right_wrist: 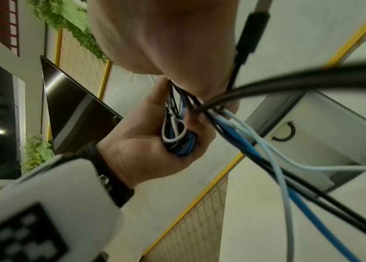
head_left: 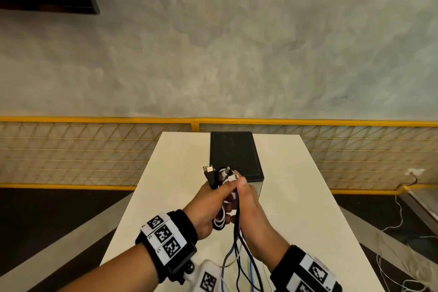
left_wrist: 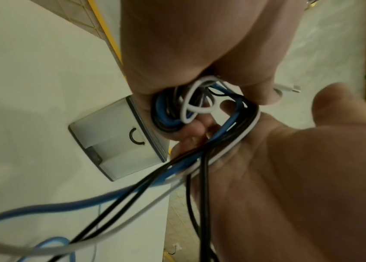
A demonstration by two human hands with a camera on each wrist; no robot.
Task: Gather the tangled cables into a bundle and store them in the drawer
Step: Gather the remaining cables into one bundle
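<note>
My left hand (head_left: 222, 201) grips a coiled bundle of black, white and blue cables (head_left: 219, 176), with several plugs sticking up above the fist. My right hand (head_left: 238, 185) pinches the strands just beside it at the top. Loose cable tails (head_left: 237, 256) hang from both hands toward the table's near edge. In the left wrist view the coil (left_wrist: 172, 111) sits in my left hand (left_wrist: 177, 70), and the strands cross my right palm (left_wrist: 289, 177). The drawer unit (head_left: 234, 154), black-topped and grey, stands just beyond the hands; its front has a black ring handle (left_wrist: 136, 135).
The white table (head_left: 296, 197) is narrow, with floor dropping off on both sides. A yellow mesh fence (head_left: 94, 149) runs behind it below a grey wall. Thin white cords (head_left: 391, 232) lie on the floor to the right.
</note>
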